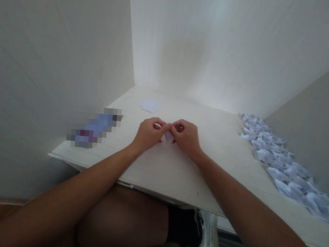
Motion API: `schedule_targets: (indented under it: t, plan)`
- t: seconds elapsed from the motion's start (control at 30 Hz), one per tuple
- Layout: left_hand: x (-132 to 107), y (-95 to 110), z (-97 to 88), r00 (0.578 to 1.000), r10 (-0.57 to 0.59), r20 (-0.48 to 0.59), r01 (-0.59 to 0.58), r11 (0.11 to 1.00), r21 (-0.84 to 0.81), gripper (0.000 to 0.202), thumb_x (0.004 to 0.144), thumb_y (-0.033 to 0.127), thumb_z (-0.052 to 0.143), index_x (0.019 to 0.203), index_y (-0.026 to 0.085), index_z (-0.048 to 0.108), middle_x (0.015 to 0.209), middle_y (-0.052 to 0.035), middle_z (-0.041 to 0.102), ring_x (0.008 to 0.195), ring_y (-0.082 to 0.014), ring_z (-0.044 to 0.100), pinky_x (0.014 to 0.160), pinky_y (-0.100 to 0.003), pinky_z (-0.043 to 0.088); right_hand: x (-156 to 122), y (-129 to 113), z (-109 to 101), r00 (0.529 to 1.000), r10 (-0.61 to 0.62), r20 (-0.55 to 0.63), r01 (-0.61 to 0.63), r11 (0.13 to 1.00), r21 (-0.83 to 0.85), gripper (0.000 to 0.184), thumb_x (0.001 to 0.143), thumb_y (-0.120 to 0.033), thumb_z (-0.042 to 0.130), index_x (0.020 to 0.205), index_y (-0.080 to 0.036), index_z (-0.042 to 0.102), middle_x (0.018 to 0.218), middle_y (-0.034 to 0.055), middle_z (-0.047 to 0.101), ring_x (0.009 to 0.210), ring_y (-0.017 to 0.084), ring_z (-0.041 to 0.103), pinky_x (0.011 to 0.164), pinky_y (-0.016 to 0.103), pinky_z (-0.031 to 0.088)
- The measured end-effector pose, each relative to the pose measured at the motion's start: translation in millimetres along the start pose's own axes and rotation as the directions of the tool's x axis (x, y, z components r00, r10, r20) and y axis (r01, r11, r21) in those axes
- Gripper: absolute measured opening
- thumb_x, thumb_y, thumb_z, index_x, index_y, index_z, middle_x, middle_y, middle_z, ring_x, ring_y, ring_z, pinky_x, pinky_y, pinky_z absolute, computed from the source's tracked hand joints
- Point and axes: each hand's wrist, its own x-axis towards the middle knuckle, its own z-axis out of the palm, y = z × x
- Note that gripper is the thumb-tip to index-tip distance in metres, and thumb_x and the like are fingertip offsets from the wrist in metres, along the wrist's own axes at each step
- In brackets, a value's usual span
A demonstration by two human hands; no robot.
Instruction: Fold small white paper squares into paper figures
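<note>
My left hand [152, 132] and my right hand [185, 136] meet over the middle of the white table [174, 174]. Between them they pinch a small folded piece of white paper [168, 136], with thumbs and fingertips close together at its top. Most of the paper is covered by the fingers, so its exact folded shape is hard to make out. Behind my left hand, a few flat white paper sheets [151, 104] lie loosely stacked on the tabletop.
Many folded white paper pieces [279, 156] lie in a long band along the table's right side. A blurred-out bluish item [95, 128] rests at the left edge. Walls [183, 44] enclose the table's back and sides. My leg and shoe [207, 238] are below the front edge.
</note>
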Motion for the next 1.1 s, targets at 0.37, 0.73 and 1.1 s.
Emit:
schedule_targets:
  t: [0.37, 0.73, 1.1]
  plan:
    - [-0.9, 2.9, -14.8, 0.991, 0.12, 0.065, -0.136, 0.848, 0.512, 0.01, 0.078, 0.016, 0.071, 0.087, 0.02, 0.071, 0.074, -0.0028, 0.074, 0.068, -0.0207, 0.069, 0.074, -0.034, 0.053, -15.7, 9.2, 1.0, 0.997, 0.079, -0.02, -0.079, 0.996, -0.032, 0.009, 0.078, -0.024, 0.064, 0.088, -0.023, 0.062, 0.061, -0.0042, 0.066, 0.049, 0.015, 0.059, 0.054, 0.028, 0.047]
    - [-7.0, 3.9, -28.1, 0.971, 0.105, 0.213, -0.216, 0.758, 0.615, 0.005, 0.077, 0.024, 0.075, 0.078, 0.02, 0.075, 0.075, -0.0053, 0.075, 0.066, -0.0219, 0.067, 0.066, -0.033, 0.049, -20.6, 10.5, -12.6, 0.84, -0.297, 0.453, 0.462, 0.829, -0.314, 0.019, 0.092, -0.02, 0.067, 0.105, -0.016, 0.081, 0.103, 0.0114, 0.068, 0.09, 0.021, 0.064, 0.085, 0.037, 0.053]
    - [-10.3, -1.1, -44.1, 0.967, -0.106, 0.23, 0.01, 0.923, 0.384, 0.015, 0.079, 0.037, 0.084, 0.082, 0.023, 0.079, 0.047, 0.0021, 0.06, 0.027, -0.0118, 0.047, 0.027, -0.021, 0.03, -25.4, 23.2, -20.9, 0.727, -0.455, 0.513, 0.645, 0.708, -0.286, 0.019, 0.102, -0.029, 0.065, 0.104, -0.022, 0.082, 0.099, 0.0097, 0.068, 0.082, 0.02, 0.059, 0.073, 0.035, 0.048]
